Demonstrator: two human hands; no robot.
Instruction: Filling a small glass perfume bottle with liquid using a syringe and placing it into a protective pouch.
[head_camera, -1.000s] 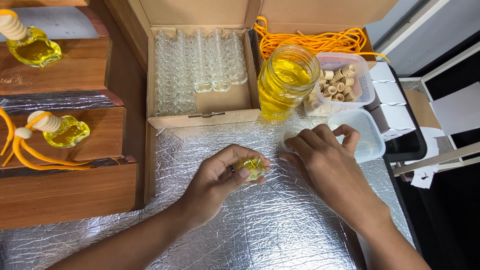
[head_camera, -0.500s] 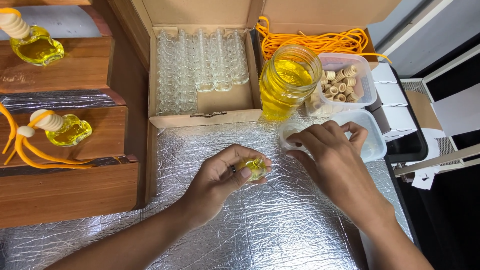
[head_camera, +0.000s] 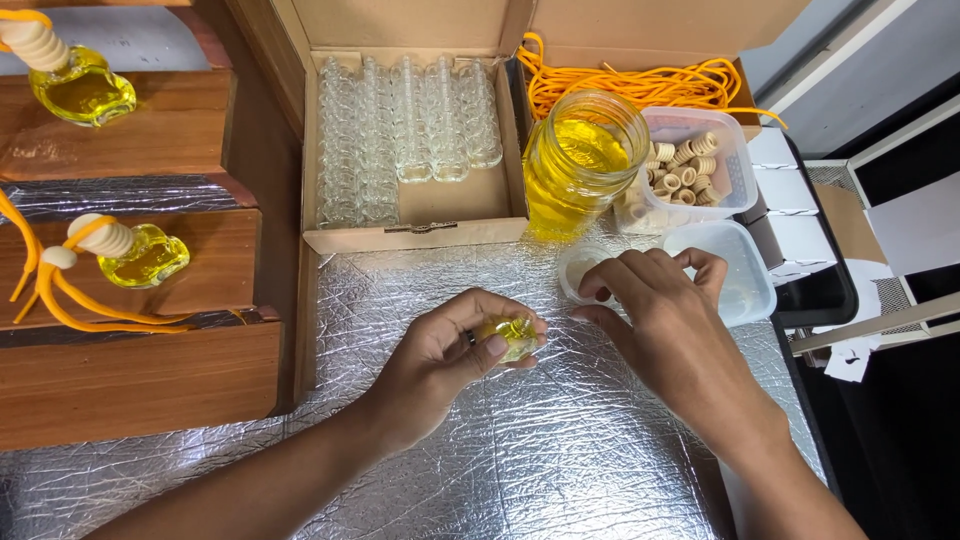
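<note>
Foil mat (head_camera: 560, 460) covers the table. Left hand (head_camera: 440, 360) pinches a small yellow-filled bottle (head_camera: 512, 336) just above the foil. Right hand (head_camera: 670, 320) holds nothing, fingers curled loosely over a small round lid (head_camera: 578, 268). Behind it: jar of yellow liquid (head_camera: 580, 160), tub of wooden caps (head_camera: 700, 160), box of empty bottles (head_camera: 410, 140).

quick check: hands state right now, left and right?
Left hand: closed around a small glass bottle of yellow liquid.
Right hand: fingers curled over a small round dish; whether it holds anything cannot be told.
</note>
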